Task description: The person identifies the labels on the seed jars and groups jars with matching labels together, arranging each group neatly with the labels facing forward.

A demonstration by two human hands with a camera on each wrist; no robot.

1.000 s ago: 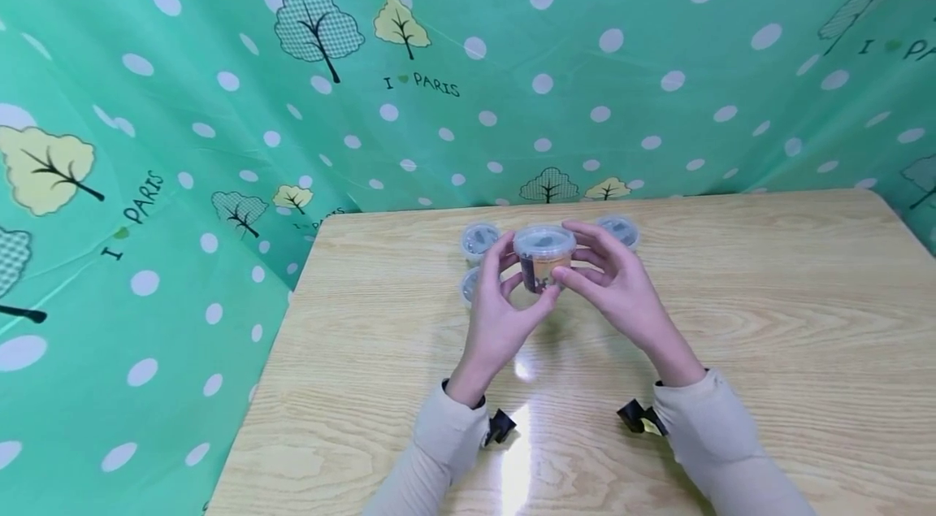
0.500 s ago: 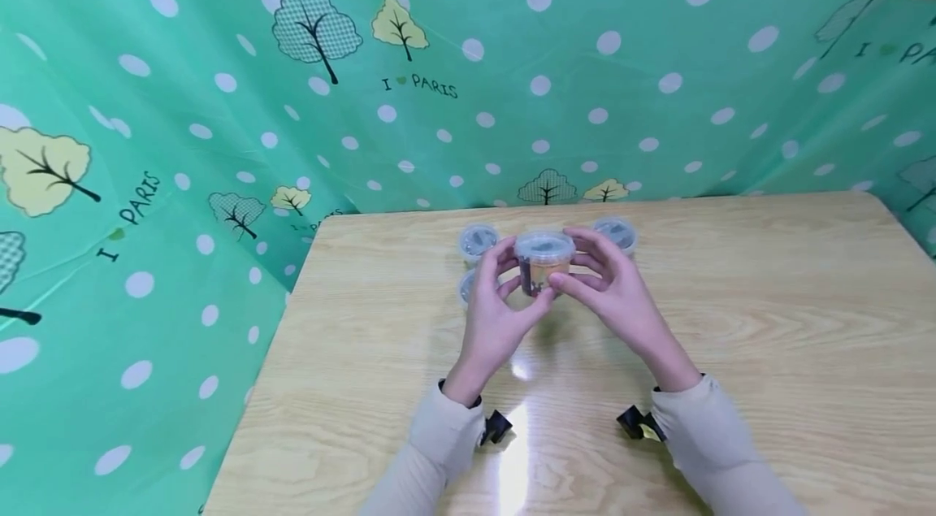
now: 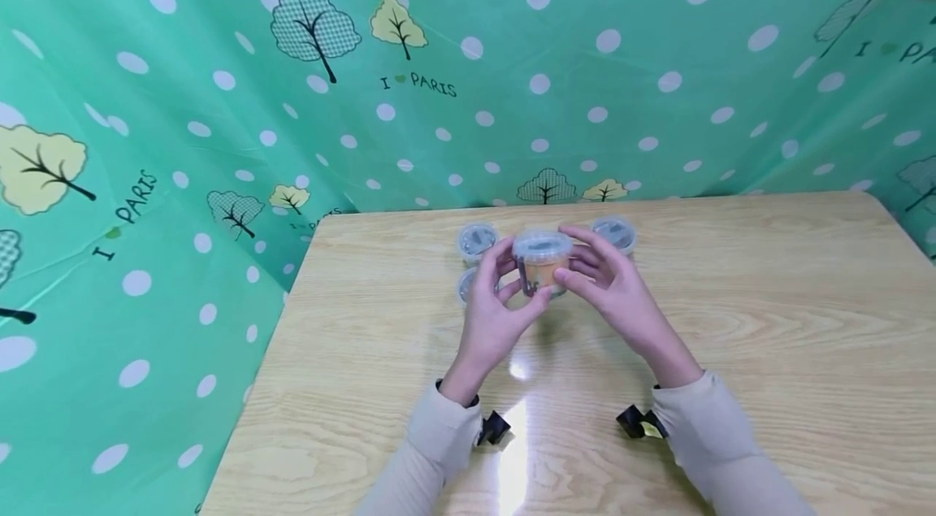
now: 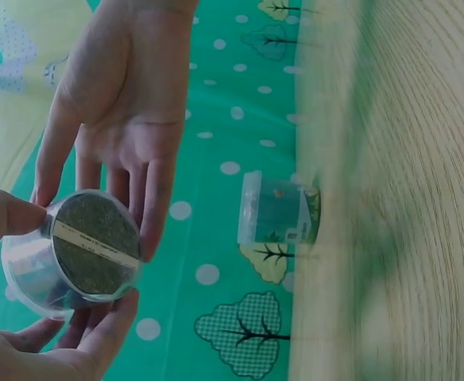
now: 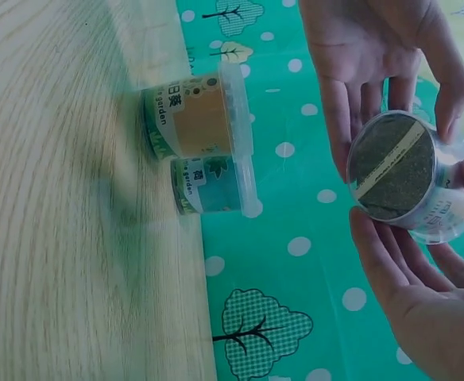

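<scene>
In the head view, you hold a lidded tub (image 3: 541,269) raised over the bench (image 3: 351,370), in front of the standing tubs. The fingers and thumb of your left hand (image 3: 493,327) pinch one side and those of your right hand (image 3: 625,305) the other, probably to share the weight and leave the printed wall facing you. It is squat, with no marked long axis; its rim-to-base line runs roughly upright, lid uppermost. A rear-left tub (image 3: 478,238) and a front-left tub (image 3: 465,287) stand in line, with a rear-right tub (image 3: 616,233) apart from them; the spacing suggests rows.

In the left wrist view, the held tub's base faces the camera, a pale printed strip (image 4: 95,247) crossing it. Your fingers grip the round wall, which likely steadies it while leaving the base uncovered.

In the right wrist view, the same base shows between both hands' pinching fingers. Two tubs, apparently the left pair, stand upright on the bench; whether they touch, you cannot tell.
</scene>
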